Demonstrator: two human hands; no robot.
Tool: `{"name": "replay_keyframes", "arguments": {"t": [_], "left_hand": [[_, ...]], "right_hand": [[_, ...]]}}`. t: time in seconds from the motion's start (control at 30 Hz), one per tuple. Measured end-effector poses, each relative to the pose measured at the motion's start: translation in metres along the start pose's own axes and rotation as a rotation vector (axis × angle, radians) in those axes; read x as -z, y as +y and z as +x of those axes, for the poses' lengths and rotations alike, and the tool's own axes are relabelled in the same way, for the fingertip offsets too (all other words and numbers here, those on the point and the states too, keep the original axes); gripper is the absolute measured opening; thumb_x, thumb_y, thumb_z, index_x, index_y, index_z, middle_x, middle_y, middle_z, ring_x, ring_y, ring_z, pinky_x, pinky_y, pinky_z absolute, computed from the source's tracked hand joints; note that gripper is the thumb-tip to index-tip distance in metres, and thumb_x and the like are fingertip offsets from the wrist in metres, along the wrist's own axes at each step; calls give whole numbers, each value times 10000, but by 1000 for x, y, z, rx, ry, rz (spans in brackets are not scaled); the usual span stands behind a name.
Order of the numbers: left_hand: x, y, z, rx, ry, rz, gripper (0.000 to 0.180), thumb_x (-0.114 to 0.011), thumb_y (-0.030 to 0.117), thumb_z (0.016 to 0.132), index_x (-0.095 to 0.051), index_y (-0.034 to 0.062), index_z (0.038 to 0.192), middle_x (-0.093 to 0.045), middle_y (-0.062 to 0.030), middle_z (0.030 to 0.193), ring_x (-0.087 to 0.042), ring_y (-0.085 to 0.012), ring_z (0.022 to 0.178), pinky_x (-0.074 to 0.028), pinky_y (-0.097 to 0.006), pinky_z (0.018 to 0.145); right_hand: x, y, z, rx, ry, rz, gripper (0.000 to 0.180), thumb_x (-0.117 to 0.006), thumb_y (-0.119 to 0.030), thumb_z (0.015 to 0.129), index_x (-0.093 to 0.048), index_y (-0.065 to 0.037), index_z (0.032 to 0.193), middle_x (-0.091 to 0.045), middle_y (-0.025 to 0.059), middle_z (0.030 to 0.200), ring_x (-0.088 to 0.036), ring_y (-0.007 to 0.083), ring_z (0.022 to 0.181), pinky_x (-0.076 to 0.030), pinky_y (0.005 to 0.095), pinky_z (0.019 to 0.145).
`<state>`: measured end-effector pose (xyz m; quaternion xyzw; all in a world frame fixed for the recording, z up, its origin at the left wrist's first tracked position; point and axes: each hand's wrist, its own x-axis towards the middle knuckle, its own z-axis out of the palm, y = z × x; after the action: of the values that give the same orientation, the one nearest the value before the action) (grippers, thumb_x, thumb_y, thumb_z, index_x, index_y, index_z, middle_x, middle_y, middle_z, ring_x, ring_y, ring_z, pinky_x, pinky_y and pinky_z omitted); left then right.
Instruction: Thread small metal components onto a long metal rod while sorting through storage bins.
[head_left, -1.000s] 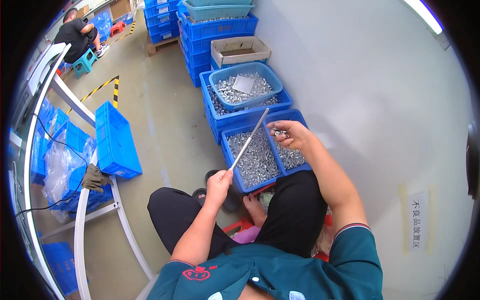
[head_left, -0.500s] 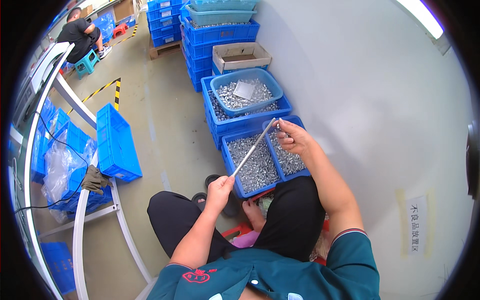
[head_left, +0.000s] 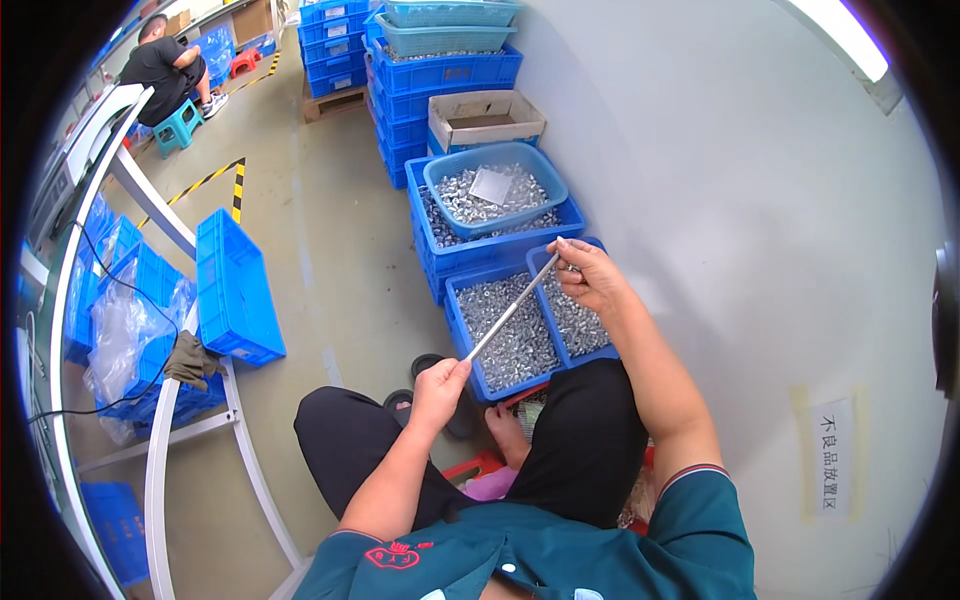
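I sit over two blue bins of small silver metal parts. My left hand (head_left: 438,378) pinches the near end of a thin metal rod (head_left: 512,310) that slants up and to the right across the left bin (head_left: 462,330). At the rod's far tip, my right hand (head_left: 590,275) is closed with its fingertips on the rod, apparently holding small parts, just above the right bin (head_left: 600,352). Both forearms reach forward over my black trousers.
Behind the bins stands a blue crate holding a light blue basin (head_left: 495,190) of metal parts, then a cardboard box (head_left: 485,120) and stacked blue crates (head_left: 440,75). A blue crate (head_left: 235,290) and a white frame (head_left: 160,450) stand at left. A person (head_left: 170,65) sits far back. A grey wall runs along the right.
The far tip of the rod and my right hand moved slightly right and toward the right bin. My left hand stayed on the near end.
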<state>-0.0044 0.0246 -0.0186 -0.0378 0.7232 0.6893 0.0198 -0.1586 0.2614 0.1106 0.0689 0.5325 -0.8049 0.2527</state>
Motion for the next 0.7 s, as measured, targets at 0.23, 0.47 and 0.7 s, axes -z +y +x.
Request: {"name": "replay_keyframes", "arguments": {"t": [0.23,0.47,0.7], "left_hand": [[2,9,-2,106,-87,-157,345,-547,220,885,-458,24,616,-369,33,537,-315,-54,516,-295,-259,458],[-2,3,-2,-39,10,-8,340,-545,217,888,-457,15,628,-392,41,553,-325,-56,512,-301,-249,463],[-10,11,-6,-71,93,103,325,-550,214,877,-460,5,645,-369,-39,528,-348,-89,506,-321,-286,469]], "right_hand": [[-1,-1,-5,74,-71,-46,176,-607,-172,852,-584,-20,939,-497,1,680,-362,29,462,-247,161,369],[-10,-2,-7,94,-6,-195,182,-601,-158,853,-579,-6,950,-489,-1,669,-358,33,447,-239,169,368],[-17,0,-6,132,107,-185,203,-611,-178,844,-566,-7,944,-454,-10,636,-353,33,435,-228,174,365]]}}
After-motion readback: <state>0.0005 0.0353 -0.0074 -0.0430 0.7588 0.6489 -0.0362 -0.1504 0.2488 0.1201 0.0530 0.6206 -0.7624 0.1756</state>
